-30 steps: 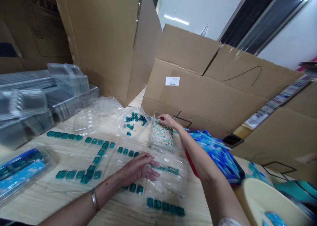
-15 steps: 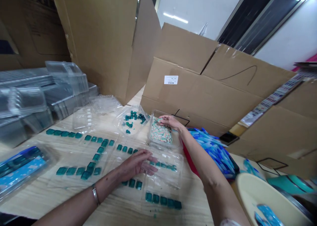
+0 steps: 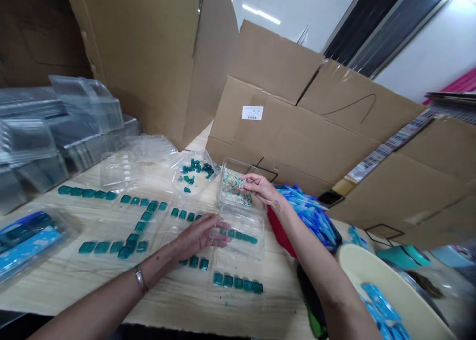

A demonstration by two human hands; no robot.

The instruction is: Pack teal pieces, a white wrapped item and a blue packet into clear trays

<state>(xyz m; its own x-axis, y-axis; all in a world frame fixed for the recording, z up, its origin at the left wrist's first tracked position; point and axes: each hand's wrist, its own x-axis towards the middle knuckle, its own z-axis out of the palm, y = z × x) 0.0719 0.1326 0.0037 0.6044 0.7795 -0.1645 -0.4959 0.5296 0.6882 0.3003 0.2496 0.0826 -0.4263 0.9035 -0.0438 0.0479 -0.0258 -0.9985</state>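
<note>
My left hand (image 3: 199, 236) lies flat with spread fingers on a clear plastic tray (image 3: 245, 231) that holds a row of teal blocks (image 3: 238, 235). My right hand (image 3: 260, 187) is pinched on a few small patterned packets (image 3: 241, 182), held just above a clear box of the same packets (image 3: 233, 188). More teal blocks (image 3: 143, 221) lie in rows on the wooden table (image 3: 178, 300), some under clear trays. A clear bag of loose teal pieces (image 3: 193, 172) sits behind them.
Stacks of clear plastic clamshells (image 3: 55, 131) stand at the left. Large cardboard boxes (image 3: 297, 131) wall the back. A pile of blue packets (image 3: 316, 221) lies at the right, beside a cream bowl (image 3: 372, 290) with blue packets. A blue packed tray (image 3: 26, 245) sits at far left.
My right hand has come up out of the packet box and back toward me with a few packets pinched. The left hand stays on the tray. The view shifted slightly.
</note>
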